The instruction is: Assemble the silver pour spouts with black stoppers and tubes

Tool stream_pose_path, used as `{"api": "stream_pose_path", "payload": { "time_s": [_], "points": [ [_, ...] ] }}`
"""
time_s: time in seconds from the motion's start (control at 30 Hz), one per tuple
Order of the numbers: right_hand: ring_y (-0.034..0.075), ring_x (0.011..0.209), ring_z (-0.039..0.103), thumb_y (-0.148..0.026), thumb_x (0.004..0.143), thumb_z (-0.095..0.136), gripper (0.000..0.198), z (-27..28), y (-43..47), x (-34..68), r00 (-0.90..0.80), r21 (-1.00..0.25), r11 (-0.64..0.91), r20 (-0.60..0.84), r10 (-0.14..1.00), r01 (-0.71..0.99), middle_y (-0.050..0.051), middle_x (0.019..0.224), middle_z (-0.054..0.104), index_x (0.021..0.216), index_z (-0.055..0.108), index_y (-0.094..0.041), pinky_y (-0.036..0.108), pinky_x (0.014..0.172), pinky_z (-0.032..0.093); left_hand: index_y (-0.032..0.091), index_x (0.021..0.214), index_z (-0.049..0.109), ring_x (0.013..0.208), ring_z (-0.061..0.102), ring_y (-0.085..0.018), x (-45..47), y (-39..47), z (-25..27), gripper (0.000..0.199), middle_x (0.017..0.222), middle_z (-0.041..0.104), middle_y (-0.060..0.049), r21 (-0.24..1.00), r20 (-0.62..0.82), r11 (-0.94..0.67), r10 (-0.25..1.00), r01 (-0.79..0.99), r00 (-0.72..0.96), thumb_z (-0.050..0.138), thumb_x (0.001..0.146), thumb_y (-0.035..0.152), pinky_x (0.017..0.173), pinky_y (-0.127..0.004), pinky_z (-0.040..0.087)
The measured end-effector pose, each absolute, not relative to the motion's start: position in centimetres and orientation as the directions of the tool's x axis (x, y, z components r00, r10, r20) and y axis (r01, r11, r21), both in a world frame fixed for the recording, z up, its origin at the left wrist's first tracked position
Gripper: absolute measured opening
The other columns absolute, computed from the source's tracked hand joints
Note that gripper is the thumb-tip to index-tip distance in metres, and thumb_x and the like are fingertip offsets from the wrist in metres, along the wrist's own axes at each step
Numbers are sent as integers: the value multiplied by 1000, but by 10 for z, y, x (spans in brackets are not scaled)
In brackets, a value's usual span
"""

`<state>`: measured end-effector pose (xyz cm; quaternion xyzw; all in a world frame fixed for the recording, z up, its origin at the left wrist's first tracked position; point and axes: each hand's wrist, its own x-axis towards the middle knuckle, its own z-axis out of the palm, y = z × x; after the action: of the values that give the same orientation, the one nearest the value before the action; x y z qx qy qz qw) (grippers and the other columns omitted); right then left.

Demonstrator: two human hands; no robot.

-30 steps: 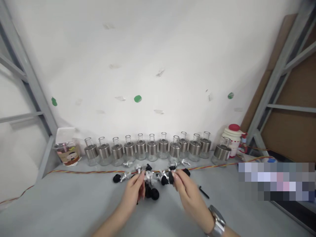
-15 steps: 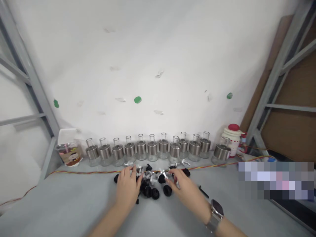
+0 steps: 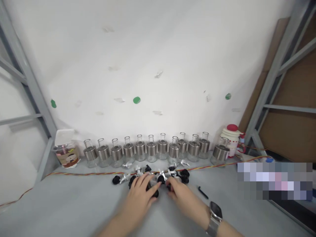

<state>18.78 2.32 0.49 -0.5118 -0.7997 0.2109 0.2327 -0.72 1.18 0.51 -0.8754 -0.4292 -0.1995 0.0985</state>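
Black round stoppers (image 3: 161, 179) and silver metal spouts (image 3: 137, 170) lie in a loose pile on the grey table, in the middle of the head view. My left hand (image 3: 140, 194) rests palm down over the pile's near left side, fingers apart. Under its thumb and fingers, several black pieces are partly hidden. On the pile's right side is my right hand (image 3: 181, 194), thumb and fingers curled around a dark stopper (image 3: 169, 187) that is mostly covered. Behind the pile stands a row of glass bottles with metal sleeves (image 3: 151, 148), their necks uncapped.
A yellow-red twisted cord (image 3: 91, 173) runs across the table before the bottles. A plastic cup (image 3: 67, 157) stands at the left, a cream jug with a red lid (image 3: 231, 141) at the right. A black rod (image 3: 203, 193) lies right of my right hand.
My left hand has moved right and nearer, uncovering a stopper with a spout at the pile's left. The right hand has shifted slightly left and down, closing around a dark stopper.
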Motion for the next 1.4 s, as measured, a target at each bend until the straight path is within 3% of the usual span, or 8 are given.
{"api": "stream_pose_path", "payload": {
  "time_s": [0.1, 0.23, 0.47, 0.6, 0.77, 1.03, 1.2, 1.4],
  "points": [
    [18, 98, 51, -5, 75, 42, 34, 3, 22, 179, -433, -604, 492, 255, 865, 627, 7, 107, 54, 103, 51, -21, 27, 82, 37, 34, 120, 43, 116, 38, -27, -14, 23, -4, 43, 121, 49, -4, -17, 457, -548, 739, 836, 494, 52, 80, 22, 88, -50, 38],
    [19, 90, 54, -14, 81, 42, 24, 7, 26, 180, -347, -550, 479, 332, 877, 685, 5, 98, 55, 100, 53, -21, 29, 79, 40, 29, 118, 45, 114, 40, -25, -18, 27, -9, 36, 120, 49, -5, 39, 487, -528, 751, 848, 446, 47, 82, 25, 90, -47, 38],
    [26, 81, 56, -22, 81, 47, 17, 6, 36, 195, -138, -176, 216, 371, 918, 961, 12, 90, 55, 94, 55, -15, 35, 68, 41, 20, 119, 44, 107, 45, -25, -14, 24, -12, 37, 114, 51, -11, 110, 571, -472, 751, 875, 333, 42, 84, 32, 88, -46, 40],
    [28, 72, 59, -18, 80, 47, 16, -2, 37, 198, -140, -120, 185, 308, 941, 975, 14, 86, 58, 92, 56, -13, 36, 62, 40, 21, 116, 47, 106, 46, -25, -13, 22, -11, 34, 113, 50, -10, 138, 588, -488, 741, 862, 325, 42, 84, 29, 87, -46, 40],
    [23, 76, 58, -16, 82, 45, 16, 0, 43, 200, -160, -192, 231, 327, 931, 954, 11, 87, 58, 96, 53, -15, 31, 66, 41, 22, 124, 38, 106, 45, -23, -9, 13, 0, 40, 113, 48, -11, 236, 617, -570, 714, 787, 332, 42, 84, 22, 88, -43, 39],
    [15, 69, 52, -12, 74, 52, 28, 14, 22, 176, -274, -780, 455, 368, 889, 430, 2, 80, 55, 100, 55, -19, 26, 67, 43, 27, 132, 24, 105, 49, -16, 2, -5, 6, 50, 114, 53, -6, 421, 562, -712, 691, 561, 455, 39, 86, 18, 89, -30, 41],
    [14, 74, 51, -10, 73, 52, 31, 11, 9, 166, -371, -852, 456, 348, 861, 257, 0, 79, 52, 102, 56, -21, 26, 72, 43, 29, 125, 40, 100, 53, -16, 6, -4, -4, 40, 112, 57, -4, 671, 468, -565, 825, 480, 317, 42, 85, 24, 87, -31, 44],
    [14, 79, 54, -15, 77, 49, 42, 10, 21, 178, -420, -844, 471, 342, 841, 255, 3, 91, 51, 117, 43, -23, 28, 74, 45, 19, 107, 59, 86, 60, -21, 6, 10, -1, 41, 106, 63, -7, 988, 157, -156, 982, -16, 107, 54, 75, 44, 63, -32, 54]
  ]
}}
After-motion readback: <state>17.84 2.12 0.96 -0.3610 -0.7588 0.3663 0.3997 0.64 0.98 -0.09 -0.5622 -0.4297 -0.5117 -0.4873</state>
